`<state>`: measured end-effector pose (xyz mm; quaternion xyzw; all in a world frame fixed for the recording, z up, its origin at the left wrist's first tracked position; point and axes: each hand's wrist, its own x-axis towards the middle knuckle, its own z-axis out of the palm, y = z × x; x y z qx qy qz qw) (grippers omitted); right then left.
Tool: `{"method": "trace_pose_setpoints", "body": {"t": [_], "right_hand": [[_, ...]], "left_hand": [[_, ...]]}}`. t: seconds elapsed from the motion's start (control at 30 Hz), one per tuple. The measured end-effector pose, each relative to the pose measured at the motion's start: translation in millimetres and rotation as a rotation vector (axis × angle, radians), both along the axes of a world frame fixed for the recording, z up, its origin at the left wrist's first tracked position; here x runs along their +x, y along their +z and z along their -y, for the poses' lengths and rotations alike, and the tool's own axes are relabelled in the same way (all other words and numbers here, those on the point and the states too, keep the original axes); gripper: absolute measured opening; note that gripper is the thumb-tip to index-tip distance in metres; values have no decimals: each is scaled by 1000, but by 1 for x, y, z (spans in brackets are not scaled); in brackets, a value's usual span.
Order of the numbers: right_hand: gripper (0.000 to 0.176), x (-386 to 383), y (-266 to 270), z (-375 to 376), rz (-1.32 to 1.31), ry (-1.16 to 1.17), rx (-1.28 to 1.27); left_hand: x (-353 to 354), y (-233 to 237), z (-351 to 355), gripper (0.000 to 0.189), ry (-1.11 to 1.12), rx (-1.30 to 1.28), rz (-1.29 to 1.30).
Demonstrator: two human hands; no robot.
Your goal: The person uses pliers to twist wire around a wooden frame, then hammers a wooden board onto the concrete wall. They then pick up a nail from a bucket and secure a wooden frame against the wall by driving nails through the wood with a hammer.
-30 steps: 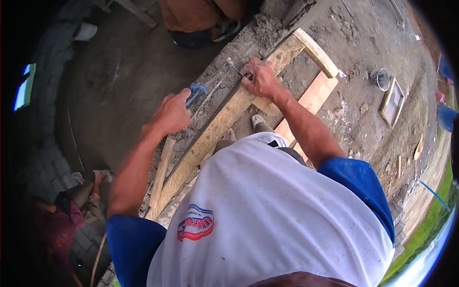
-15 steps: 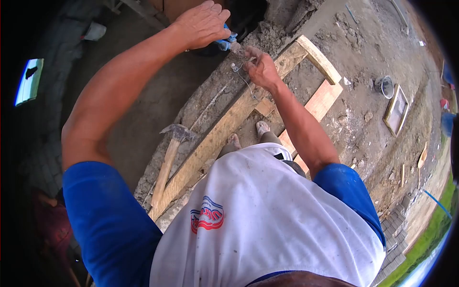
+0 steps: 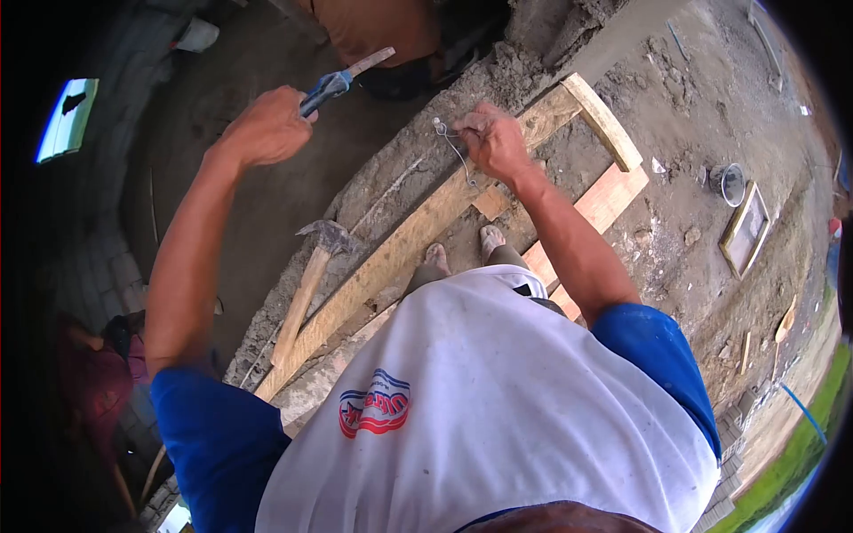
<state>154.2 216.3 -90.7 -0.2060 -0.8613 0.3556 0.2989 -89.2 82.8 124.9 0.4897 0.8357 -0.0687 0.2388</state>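
Note:
My left hand (image 3: 271, 127) is closed round the blue handle of a tool (image 3: 330, 87) with a narrow, flat, greyish end pointing up and right, held over the dark ground beyond the concrete edge. My right hand (image 3: 496, 140) has its fingers curled together at the far part of a long wooden board (image 3: 400, 235). Right at its fingertips, a thin bent wire (image 3: 458, 155) runs over the board's edge; what the fingers pinch is hidden. A hammer (image 3: 306, 289) with a wooden handle lies on the concrete ledge, its handle end against the board.
A short crosspiece (image 3: 604, 120) joins the board's far end near a second plank (image 3: 613, 194). On the dirt at right are a bucket (image 3: 730, 185) and a wooden frame (image 3: 745, 229). A person in dark red (image 3: 98, 373) is at lower left; a white bucket (image 3: 197, 35) lies at upper left.
My left hand has moved left and down, away from my right hand, carrying the blue-handled tool. My right hand's fingers have curled in near the wire.

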Motion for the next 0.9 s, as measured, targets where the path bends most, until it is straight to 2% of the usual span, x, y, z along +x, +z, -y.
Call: {"method": "trace_pose_setpoints", "body": {"t": [0.03,0.07,0.1,0.13,0.2,0.27,0.37,0.47,0.5,0.6,0.8,0.9], "right_hand": [[12,8,2,9,19,29,99],[12,13,-1,19,-16,48,116],[12,18,-8,28,-50,63,139],[12,20,-11,31,-86,78,166],[15,21,-4,26,-89,80,137],[17,21,6,18,-78,39,24],[22,20,14,13,-106,47,-16],[23,20,14,14,-57,40,-83],[22,20,15,14,-52,32,-110],[20,20,20,20,-36,9,-183],[20,16,26,16,14,-36,-274],[20,16,27,17,27,-54,-272]], "left_hand": [[14,-1,23,31,217,-11,251],[27,-17,47,40,587,56,713],[44,-38,71,42,730,77,1119],[64,-60,89,45,787,122,1352],[107,-106,107,46,915,136,1671],[134,-144,110,46,963,146,1819],[156,-155,90,42,915,174,1490],[160,-146,76,39,857,188,1343],[165,-137,72,33,862,182,1262],[167,-138,70,28,790,162,1173],[179,-127,61,24,911,237,1151],[180,-130,61,16,934,237,1147]]}}
